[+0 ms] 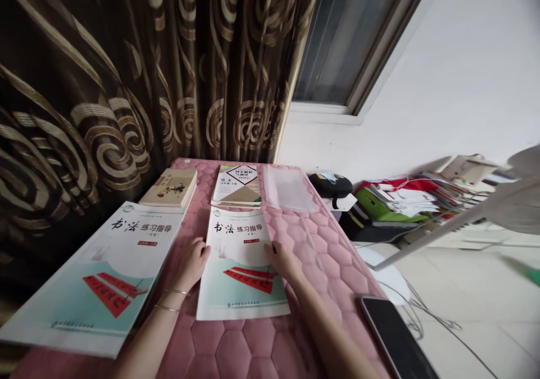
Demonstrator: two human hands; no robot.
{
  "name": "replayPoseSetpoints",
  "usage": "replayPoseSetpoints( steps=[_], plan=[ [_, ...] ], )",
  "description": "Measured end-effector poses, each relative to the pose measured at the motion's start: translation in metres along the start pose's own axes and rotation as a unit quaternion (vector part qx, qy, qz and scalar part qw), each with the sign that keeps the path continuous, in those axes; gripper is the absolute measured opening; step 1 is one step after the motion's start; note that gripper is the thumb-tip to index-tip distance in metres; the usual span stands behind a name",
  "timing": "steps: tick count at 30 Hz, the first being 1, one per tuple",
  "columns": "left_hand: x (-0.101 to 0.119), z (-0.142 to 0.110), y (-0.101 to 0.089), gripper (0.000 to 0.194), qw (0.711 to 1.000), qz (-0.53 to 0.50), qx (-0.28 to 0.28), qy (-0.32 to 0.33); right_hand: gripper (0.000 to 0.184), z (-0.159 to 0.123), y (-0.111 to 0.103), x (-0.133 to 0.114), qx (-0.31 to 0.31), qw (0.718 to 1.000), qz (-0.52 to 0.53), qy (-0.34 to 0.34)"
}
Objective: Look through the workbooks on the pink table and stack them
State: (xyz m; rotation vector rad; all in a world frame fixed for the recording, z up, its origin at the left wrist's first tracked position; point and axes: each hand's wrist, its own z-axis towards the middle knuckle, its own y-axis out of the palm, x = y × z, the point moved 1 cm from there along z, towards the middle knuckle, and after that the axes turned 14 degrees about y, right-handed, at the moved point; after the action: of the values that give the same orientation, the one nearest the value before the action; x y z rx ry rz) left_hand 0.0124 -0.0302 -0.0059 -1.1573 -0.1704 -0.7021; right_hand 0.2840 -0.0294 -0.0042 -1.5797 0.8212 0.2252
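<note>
A calligraphy workbook (238,278) with a white and teal cover and red banners lies in the middle of the pink quilted mat (324,238). My left hand (192,264) grips its left edge, and my right hand (282,258) holds its right edge. A matching workbook (93,278) lies to the left, its edge close to my left wrist, which wears thin bracelets. Beyond my hands are a textbook with a diamond design (236,185) and a thick book (171,188). Part of a second book shows under the diamond-covered textbook.
A clear plastic sleeve (289,188) lies on the mat at the far end. A black phone (394,339) rests at the mat's right edge. A patterned brown curtain (84,103) hangs at the left. Stacked papers (405,199) and a fan (514,199) stand right, above a tiled floor.
</note>
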Motion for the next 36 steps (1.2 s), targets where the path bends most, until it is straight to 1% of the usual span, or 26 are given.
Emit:
replayPoseSetpoints(
  steps=[3,6,8,10,11,14,16,19,21,23,26,28,31,36],
  plan=[
    [0.012,0.0,-0.008,0.027,1.0,-0.003,0.001,-0.009,0.026,-0.005,0.002,-0.002,0.008,1.0,0.008,-0.009],
    [0.025,0.002,-0.017,0.026,0.998,-0.047,0.01,-0.043,0.027,-0.009,-0.004,-0.005,0.016,0.999,0.024,-0.013],
    [0.034,0.007,-0.025,0.025,0.994,-0.086,0.04,-0.062,0.029,-0.011,-0.017,-0.006,0.025,0.998,0.06,-0.026],
    [0.045,0.015,-0.031,0.026,0.987,-0.129,0.062,-0.072,0.033,-0.012,-0.037,-0.005,0.032,0.993,0.105,-0.048],
    [0.051,0.019,-0.031,0.026,0.983,-0.155,0.063,-0.077,0.035,-0.013,-0.049,-0.003,0.034,0.99,0.122,-0.057],
    [0.074,0.034,-0.022,0.024,0.971,-0.217,0.036,-0.092,0.04,-0.012,-0.082,0.011,0.046,0.988,0.136,-0.049],
    [0.09,0.041,-0.009,0.023,0.975,-0.203,0.007,-0.091,0.041,-0.01,-0.098,0.027,0.062,0.99,0.124,-0.02],
    [0.11,0.048,0.014,0.023,0.984,-0.151,-0.056,-0.077,0.044,-0.005,-0.111,0.055,0.075,0.992,0.099,0.014],
    [0.119,0.05,0.026,0.023,0.986,-0.118,-0.093,-0.07,0.046,-0.001,-0.113,0.073,0.074,0.993,0.088,0.028],
    [0.124,0.051,0.036,0.022,0.986,-0.092,-0.121,-0.063,0.047,0.001,-0.112,0.085,0.072,0.994,0.076,0.031],
    [0.123,0.051,0.049,0.021,0.984,-0.075,-0.151,-0.06,0.045,0.003,-0.107,0.093,0.099,0.994,0.051,0.016],
    [0.119,0.048,0.056,0.02,0.982,-0.067,-0.165,-0.063,0.043,0.003,-0.101,0.095,0.105,0.994,0.041,0.011],
    [0.115,0.041,0.066,0.016,0.98,-0.052,-0.183,-0.062,0.041,0.003,-0.089,0.099,0.091,0.994,0.047,0.022],
    [0.113,0.033,0.074,0.014,0.982,-0.033,-0.182,-0.047,0.039,0.004,-0.08,0.107,0.076,0.993,0.072,0.046]
  ],
)
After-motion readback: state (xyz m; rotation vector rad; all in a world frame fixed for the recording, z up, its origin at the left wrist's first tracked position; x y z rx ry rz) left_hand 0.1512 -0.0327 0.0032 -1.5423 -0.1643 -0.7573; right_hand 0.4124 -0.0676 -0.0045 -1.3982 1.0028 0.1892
